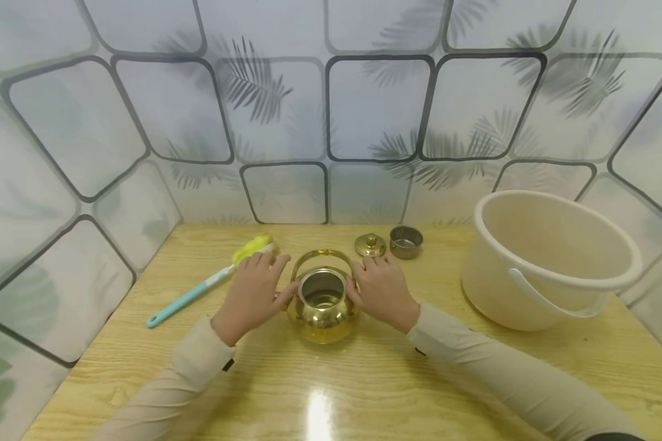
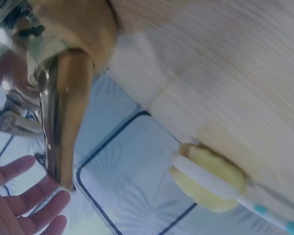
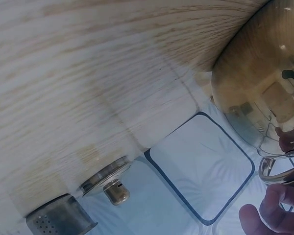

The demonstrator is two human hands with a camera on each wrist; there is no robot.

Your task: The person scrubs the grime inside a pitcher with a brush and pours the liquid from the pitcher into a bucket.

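Observation:
A shiny gold kettle (image 1: 322, 324) without its lid stands upright on the wooden table, its arched handle (image 1: 322, 252) raised. At the kettle's left side is my left hand (image 1: 256, 294), thumb at the rim. The left wrist view shows its fingers (image 2: 46, 205) spread and loosely extended by the spout (image 2: 71, 117). My right hand (image 1: 383, 291) holds the kettle's right side at the handle's base, thumb near the rim. Its curled fingers (image 3: 274, 213) appear beside the handle joint (image 3: 281, 169) in the right wrist view.
Behind the kettle lie its gold lid (image 1: 370, 245) and a perforated metal strainer cup (image 1: 406, 242). A blue-handled brush (image 1: 190, 297) with a yellow sponge head (image 1: 252, 247) is on the left. On the right stands a large cream bucket (image 1: 521, 294). A patterned wall (image 1: 287, 193) backs the table.

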